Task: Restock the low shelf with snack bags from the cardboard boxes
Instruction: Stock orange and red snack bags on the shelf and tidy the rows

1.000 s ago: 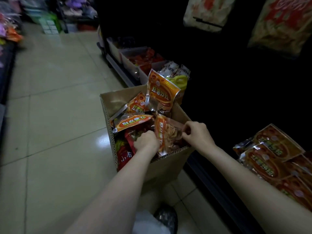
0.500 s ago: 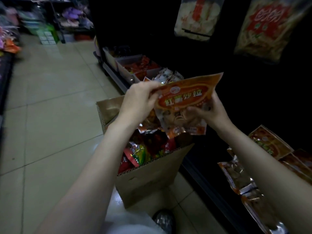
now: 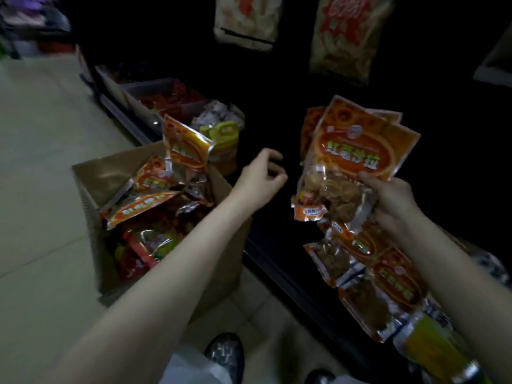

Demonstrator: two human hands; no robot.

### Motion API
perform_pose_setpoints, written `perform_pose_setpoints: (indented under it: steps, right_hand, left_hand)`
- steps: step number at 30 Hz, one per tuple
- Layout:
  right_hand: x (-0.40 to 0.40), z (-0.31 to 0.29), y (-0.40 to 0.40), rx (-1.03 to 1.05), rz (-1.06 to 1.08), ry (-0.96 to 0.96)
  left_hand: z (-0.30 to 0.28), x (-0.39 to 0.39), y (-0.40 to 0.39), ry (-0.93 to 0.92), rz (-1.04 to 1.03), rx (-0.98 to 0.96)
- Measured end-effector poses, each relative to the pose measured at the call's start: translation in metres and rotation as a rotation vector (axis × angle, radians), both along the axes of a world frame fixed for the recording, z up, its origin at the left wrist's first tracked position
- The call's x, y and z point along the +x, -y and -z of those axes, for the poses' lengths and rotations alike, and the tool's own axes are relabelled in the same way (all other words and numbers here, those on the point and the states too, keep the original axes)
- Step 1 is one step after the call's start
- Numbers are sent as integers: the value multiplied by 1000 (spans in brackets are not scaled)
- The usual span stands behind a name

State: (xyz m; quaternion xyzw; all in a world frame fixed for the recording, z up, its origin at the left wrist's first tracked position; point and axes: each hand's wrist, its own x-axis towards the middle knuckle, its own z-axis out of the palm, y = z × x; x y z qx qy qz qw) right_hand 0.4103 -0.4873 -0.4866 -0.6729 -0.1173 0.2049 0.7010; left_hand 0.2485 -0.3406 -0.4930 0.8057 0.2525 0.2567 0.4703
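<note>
Since half a second back my left hand (image 3: 261, 176) has let go of the orange snack bags (image 3: 357, 162) and drifted off toward nine o'clock, while my right hand (image 3: 393, 200) has carried them away from the cardboard box (image 3: 166, 275) and out over the low shelf (image 3: 279, 245). The right hand now pinches the small fan of bags at its lower edge, thumb on the printed face, so the labels stand upright and readable; I judge that grip suits laying them face-up on the row. The left hand hangs with fingers loosely curled around nothing, between box and bags, probably ready to go back for more. At five o'clock from the held bags, matching shelved bags (image 3: 388, 286) already lie overlapped on the shelf, which looks to be where these belong. The box sits on the floor at eight o'clock, tight against the shelf edge and still holding a jumble of packets, one orange packet (image 3: 188, 148) standing upright at its far rim. The floor (image 3: 41, 189) is pale glossy tile; the shelving is very dark, with clear bins (image 3: 166, 98) at eleven o'clock and hanging bags (image 3: 346, 34) at twelve.
</note>
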Motion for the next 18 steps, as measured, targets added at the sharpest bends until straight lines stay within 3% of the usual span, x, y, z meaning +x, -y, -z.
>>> perform_pose_setpoints:
  steps: [4,10,15,18]
  right_hand:
    - [45,69,27,-58,204,-95]
    - [64,197,39,-132,309,-442]
    - [72,235,56,-610,304,-174]
    - [84,217,67,-603,214,-149]
  left_hand:
    - [64,33,26,-264,134,12]
    - [161,64,52,-544,230,-63]
    - [213,79,61,-669,266,-82]
    - [230,85,74,-671,321,-111]
